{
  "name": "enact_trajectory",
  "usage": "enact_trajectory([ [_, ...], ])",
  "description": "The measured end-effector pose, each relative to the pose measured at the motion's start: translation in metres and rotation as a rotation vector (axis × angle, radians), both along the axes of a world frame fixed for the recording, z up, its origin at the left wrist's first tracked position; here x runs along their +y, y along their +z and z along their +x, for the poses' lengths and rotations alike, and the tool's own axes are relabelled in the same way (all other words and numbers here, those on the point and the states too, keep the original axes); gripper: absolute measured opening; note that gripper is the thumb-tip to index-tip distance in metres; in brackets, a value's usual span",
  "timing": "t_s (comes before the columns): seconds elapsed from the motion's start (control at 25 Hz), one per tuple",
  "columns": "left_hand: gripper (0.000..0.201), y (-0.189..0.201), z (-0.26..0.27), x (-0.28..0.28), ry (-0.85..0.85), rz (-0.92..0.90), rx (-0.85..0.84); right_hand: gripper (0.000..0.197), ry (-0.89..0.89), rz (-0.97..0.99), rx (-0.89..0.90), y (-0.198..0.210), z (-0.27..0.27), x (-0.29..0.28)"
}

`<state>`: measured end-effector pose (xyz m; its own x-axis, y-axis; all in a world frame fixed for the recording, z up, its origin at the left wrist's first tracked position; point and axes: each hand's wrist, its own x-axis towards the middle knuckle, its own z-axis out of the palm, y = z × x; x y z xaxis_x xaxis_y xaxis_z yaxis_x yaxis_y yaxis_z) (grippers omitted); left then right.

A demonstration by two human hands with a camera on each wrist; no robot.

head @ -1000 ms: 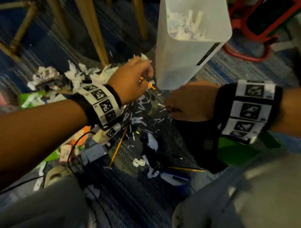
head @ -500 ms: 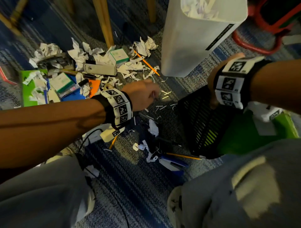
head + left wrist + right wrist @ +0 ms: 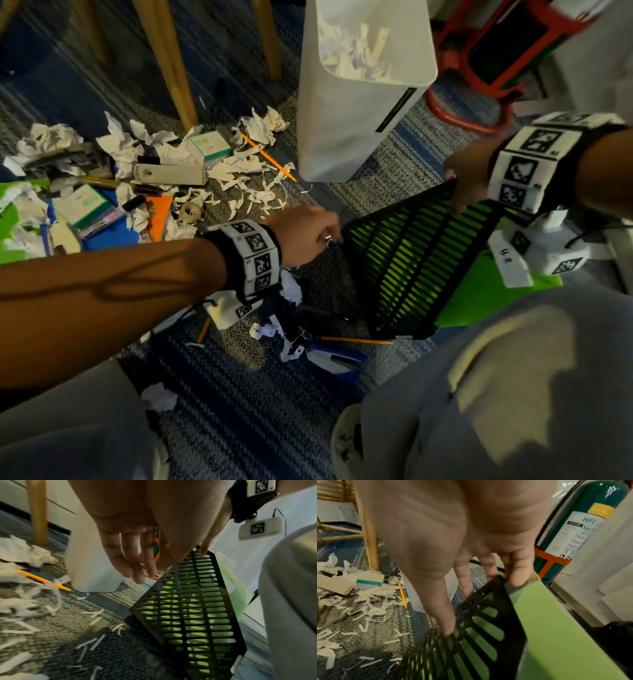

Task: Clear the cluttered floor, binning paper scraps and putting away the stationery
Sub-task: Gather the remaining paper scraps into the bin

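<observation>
Woven blue carpet (image 3: 239, 394), right grip (image 3: 469, 178) pinching slotted black plastic tray (image 3: 404, 260), left grip (image 3: 301, 236) loose, fingers apart.

The left forearm reaches in from the left, wrist banded with marker tags. The left hand (image 3: 303, 236) hangs palm down, its fingers (image 3: 123, 561) loosely extended and slightly parted, holding nothing. The right arm comes in from the far right, also banded at the wrist. The right hand (image 3: 467, 181) points downward, thumb on one side and fingers (image 3: 447, 615) on the other, pinching the top edge of a black slotted tray (image 3: 407, 263).
</observation>
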<state>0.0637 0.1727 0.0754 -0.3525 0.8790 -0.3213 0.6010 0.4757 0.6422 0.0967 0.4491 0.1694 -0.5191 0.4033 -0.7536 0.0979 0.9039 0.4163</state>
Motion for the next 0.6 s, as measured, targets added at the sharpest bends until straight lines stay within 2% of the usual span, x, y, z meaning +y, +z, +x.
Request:
enact_trajectory([
  [0.04, 0.025, -0.002, 0.006, 0.004, -0.011, 0.007, -0.013, 0.04, 0.095, -0.02, 0.034, 0.0, 0.003, 0.001],
  [0.12, 0.029, -0.004, 0.018, 0.01, -0.03, 0.026, -0.01, 0.032, 0.176, -0.051, 0.122, 0.005, 0.005, -0.001],
  [0.2, 0.037, -0.005, 0.029, 0.016, -0.021, 0.055, 0.013, 0.028, 0.17, -0.087, 0.16, 0.012, 0.007, -0.017],
  [0.28, 0.056, -0.004, 0.035, 0.025, 0.01, 0.084, 0.01, 0.028, 0.146, -0.085, 0.189, 0.023, 0.002, -0.046],
  [0.36, 0.078, 0.0, 0.036, 0.038, 0.08, 0.094, -0.052, 0.028, 0.201, -0.113, 0.224, 0.034, 0.001, -0.082],
  [0.44, 0.09, 0.003, 0.033, 0.051, 0.134, 0.102, -0.098, 0.025, 0.287, -0.151, 0.245, 0.043, 0.004, -0.114],
  [0.52, 0.09, 0.004, 0.028, 0.058, 0.111, 0.078, -0.091, 0.022, 0.413, -0.145, 0.287, 0.055, 0.01, -0.13],
  [0.6, 0.08, 0.003, 0.026, 0.057, 0.112, 0.094, -0.097, 0.035, 0.38, -0.032, 0.291, 0.06, 0.012, -0.121],
])
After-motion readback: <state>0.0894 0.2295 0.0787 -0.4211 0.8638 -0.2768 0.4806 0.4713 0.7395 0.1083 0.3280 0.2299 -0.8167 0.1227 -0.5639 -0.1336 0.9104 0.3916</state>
